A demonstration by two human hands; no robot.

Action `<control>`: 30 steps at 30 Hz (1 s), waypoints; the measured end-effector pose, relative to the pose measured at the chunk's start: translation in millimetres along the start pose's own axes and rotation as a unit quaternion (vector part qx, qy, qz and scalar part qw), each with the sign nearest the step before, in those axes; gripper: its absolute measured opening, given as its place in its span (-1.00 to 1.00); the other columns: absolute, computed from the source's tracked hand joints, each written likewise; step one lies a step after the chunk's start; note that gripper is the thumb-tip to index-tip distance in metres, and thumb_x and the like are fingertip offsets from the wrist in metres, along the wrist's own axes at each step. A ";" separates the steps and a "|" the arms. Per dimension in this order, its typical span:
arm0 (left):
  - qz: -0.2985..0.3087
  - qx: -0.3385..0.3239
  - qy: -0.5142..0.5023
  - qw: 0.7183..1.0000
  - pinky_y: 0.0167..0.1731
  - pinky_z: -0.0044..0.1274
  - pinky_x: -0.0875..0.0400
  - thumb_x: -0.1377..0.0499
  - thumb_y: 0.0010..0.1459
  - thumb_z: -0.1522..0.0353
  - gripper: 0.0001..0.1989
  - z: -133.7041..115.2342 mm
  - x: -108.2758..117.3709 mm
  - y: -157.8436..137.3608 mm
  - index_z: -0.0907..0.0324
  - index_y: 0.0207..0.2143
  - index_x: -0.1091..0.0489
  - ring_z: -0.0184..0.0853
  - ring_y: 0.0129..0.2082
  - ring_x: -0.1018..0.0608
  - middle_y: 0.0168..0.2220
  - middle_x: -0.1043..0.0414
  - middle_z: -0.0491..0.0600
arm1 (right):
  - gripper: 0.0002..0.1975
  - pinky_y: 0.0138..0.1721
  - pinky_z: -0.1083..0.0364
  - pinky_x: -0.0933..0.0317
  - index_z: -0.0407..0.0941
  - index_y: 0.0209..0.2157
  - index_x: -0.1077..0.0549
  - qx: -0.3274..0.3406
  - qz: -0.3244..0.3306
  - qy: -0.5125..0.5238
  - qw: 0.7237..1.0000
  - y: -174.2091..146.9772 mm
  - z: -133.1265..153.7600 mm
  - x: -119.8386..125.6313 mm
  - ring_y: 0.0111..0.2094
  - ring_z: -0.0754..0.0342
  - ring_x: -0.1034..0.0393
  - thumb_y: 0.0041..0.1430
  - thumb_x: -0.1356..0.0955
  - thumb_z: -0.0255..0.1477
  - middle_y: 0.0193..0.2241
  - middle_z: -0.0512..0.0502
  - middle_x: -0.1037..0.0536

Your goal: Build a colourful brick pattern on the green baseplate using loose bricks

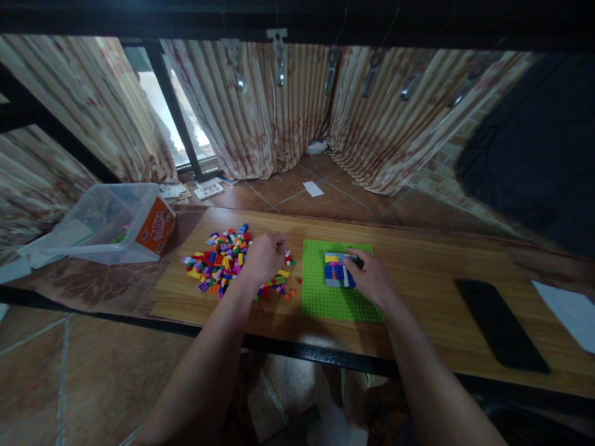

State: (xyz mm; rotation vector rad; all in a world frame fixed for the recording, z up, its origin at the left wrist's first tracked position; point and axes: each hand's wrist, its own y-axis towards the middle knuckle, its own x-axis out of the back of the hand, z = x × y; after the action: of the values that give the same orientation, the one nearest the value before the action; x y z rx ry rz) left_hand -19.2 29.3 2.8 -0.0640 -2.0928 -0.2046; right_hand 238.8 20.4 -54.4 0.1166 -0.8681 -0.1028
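Observation:
A green studded baseplate (pixel 316 297) lies on the table in front of me. On it sits a low block of toy bricks (pixel 333 272), mostly blue with yellow, pink and grey parts. My right hand (pixel 374 279) is closed at the right side of this block, thumb and index finger on its edge; the other fingers are partly hidden. My left hand (pixel 263 263) hovers over the right part of a loose pile of mixed toy bricks (pixel 223 257). Its fingers are curled together, and whatever they hold, if anything, is hidden.
A clear plastic box (pixel 109 251) with an orange label stands at the left end. A black phone-shaped slab (pixel 502 325) and a white sheet (pixel 567 313) lie to the right. Curtains (pixel 279 124) hang behind the table (pixel 427 279).

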 end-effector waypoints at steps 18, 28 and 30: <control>0.167 -0.099 0.020 0.981 -0.24 -0.59 -0.41 -0.07 -0.05 0.57 -0.60 30.8 14.7 -14.6 0.11 -0.24 -0.59 -0.33 -0.29 -0.57 -0.28 -0.59 -0.07 | -0.59 0.02 -0.16 -0.25 -0.19 -0.10 -0.53 0.021 0.007 -0.032 0.999 1.4 -0.4 1.7 -0.06 -0.18 -0.44 0.15 -0.30 -0.23 -0.10 -0.32 -0.56; 0.166 -0.096 0.122 0.974 -0.13 -0.52 -0.42 -0.11 -0.05 0.57 -0.64 12.4 0.6 -16.1 0.09 -0.27 -0.59 -0.22 -0.17 -0.58 -0.21 -0.57 0.01 | -0.65 0.00 -0.14 -0.26 -0.13 -0.10 -0.54 0.021 0.000 -0.028 0.999 1.0 0.1 1.3 -0.08 -0.15 -0.44 0.15 -0.32 -0.25 -0.10 -0.27 -0.56; 0.163 -0.088 0.122 0.975 -0.11 -0.51 -0.42 -0.12 -0.02 0.56 -0.69 9.9 1.0 -15.6 0.11 -0.30 -0.58 -0.22 -0.17 -0.58 -0.21 -0.56 0.03 | -0.65 -0.01 -0.13 -0.26 -0.13 -0.10 -0.54 0.013 0.002 -0.027 1.000 0.8 1.4 1.9 -0.09 -0.14 -0.44 0.15 -0.32 -0.27 -0.10 -0.28 -0.56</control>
State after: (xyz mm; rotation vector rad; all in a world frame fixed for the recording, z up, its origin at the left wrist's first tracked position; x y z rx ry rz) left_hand -30.1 15.6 -3.1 -0.4636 -1.7850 -0.1859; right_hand 239.0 20.8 -51.9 0.1375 -0.9246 -0.0920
